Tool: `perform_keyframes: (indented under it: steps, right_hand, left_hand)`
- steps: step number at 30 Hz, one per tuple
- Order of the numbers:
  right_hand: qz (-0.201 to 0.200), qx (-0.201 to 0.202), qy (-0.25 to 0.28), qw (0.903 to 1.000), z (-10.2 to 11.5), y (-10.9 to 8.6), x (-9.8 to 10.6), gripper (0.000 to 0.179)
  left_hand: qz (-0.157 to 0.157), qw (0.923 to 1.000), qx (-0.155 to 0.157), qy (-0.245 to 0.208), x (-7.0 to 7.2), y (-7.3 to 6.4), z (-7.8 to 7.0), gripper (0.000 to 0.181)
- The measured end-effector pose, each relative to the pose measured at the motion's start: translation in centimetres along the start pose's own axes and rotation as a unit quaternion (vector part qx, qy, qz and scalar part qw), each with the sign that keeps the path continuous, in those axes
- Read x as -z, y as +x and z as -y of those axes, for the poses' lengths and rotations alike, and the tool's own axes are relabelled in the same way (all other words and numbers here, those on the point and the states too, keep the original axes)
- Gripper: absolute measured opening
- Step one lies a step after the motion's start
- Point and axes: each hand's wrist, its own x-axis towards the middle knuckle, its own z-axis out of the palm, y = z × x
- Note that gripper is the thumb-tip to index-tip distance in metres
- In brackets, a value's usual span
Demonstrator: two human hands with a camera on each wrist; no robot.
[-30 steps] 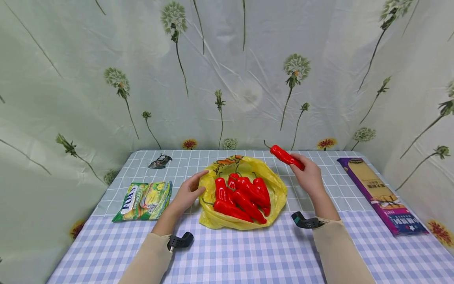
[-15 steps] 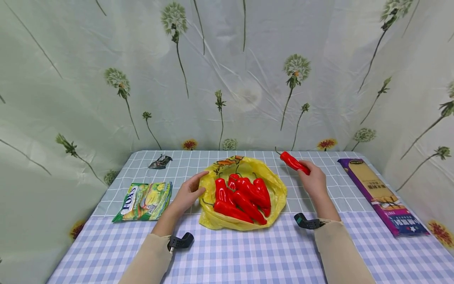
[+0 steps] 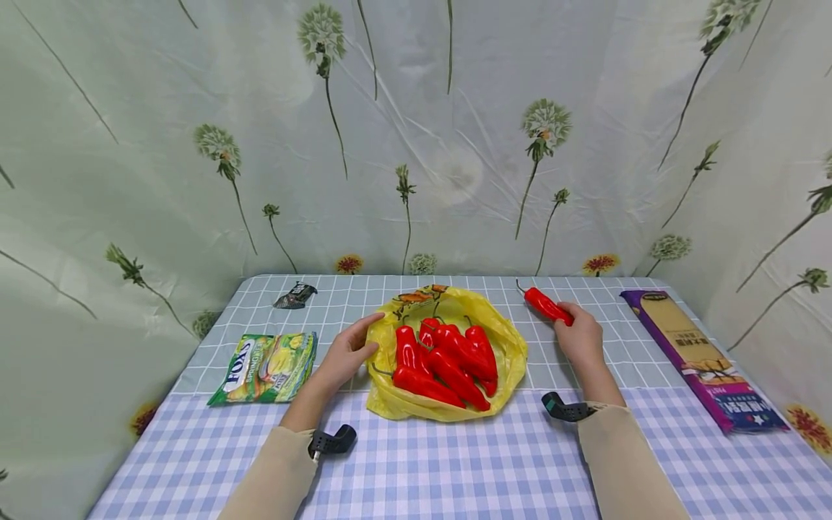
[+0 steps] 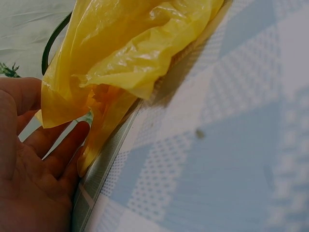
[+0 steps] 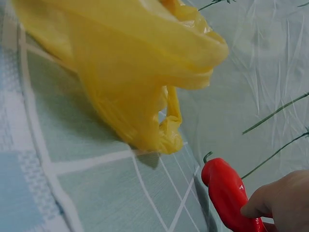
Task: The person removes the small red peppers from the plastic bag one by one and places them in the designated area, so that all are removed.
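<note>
In the head view, my right hand [image 3: 580,336] grips a red chili pepper [image 3: 544,303], low over the back right of the table, its stem pointing up and left. The right wrist view shows the thumb laid along the side of this pepper [image 5: 224,193]. At the middle stands a yellow plastic bag [image 3: 513,354], mouth open, with several red peppers [image 3: 448,361] inside. My left hand [image 3: 342,355] rests at the bag's left rim. Its fingers [image 4: 60,150] are loosely extended beside the yellow bag [image 4: 130,63], partly behind a hanging fold in the left wrist view.
On the left lies a green FOX'S candy packet [image 3: 266,367], with a small black wrapper [image 3: 295,295] behind it. A long purple pasta packet [image 3: 702,361] lies along the right edge. A floral curtain [image 3: 448,144] hangs close behind the checked table [image 3: 442,469].
My right hand has moved right and down with the pepper, bringing it closer to the table. The left hand and the bag have stayed put.
</note>
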Motion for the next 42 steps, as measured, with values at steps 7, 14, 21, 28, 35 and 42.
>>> perform_keyframes:
  steps: [7, 14, 21, 28, 35, 42]
  right_hand:
    - [-0.004, 0.001, -0.015, 0.9999, -0.4, 0.1, -0.2, 0.046]
    - [0.019, -0.006, -0.031, 0.9993, -0.5, -0.1, -0.6, 0.050]
    - [0.052, 0.003, -0.057, 0.9970, -0.3, 0.1, -1.0, 0.060]
    - [0.043, -0.005, -0.068, 0.9967, 0.0, -0.1, -1.2, 0.063]
    - [0.009, 0.002, -0.055, 0.9985, 0.8, -0.4, -0.8, 0.056]
    - [-0.005, 0.031, -0.030, 0.9991, 2.9, -1.0, -0.1, 0.052]
  left_hand:
    - [0.001, 1.0000, -0.001, 0.003, 0.0, 0.1, 0.0, 0.055]
    - [0.002, 0.9999, 0.009, 0.008, 0.0, 0.0, -0.1, 0.054]
    - [0.002, 0.9999, 0.014, 0.008, 0.0, 0.0, 0.0, 0.054]
    - [0.005, 1.0000, 0.006, 0.005, 0.1, 0.1, 0.0, 0.054]
    - [0.005, 0.9999, 0.005, 0.009, 0.1, 0.0, -0.1, 0.054]
    - [0.004, 0.9999, 0.008, 0.009, 0.0, 0.0, -0.1, 0.054]
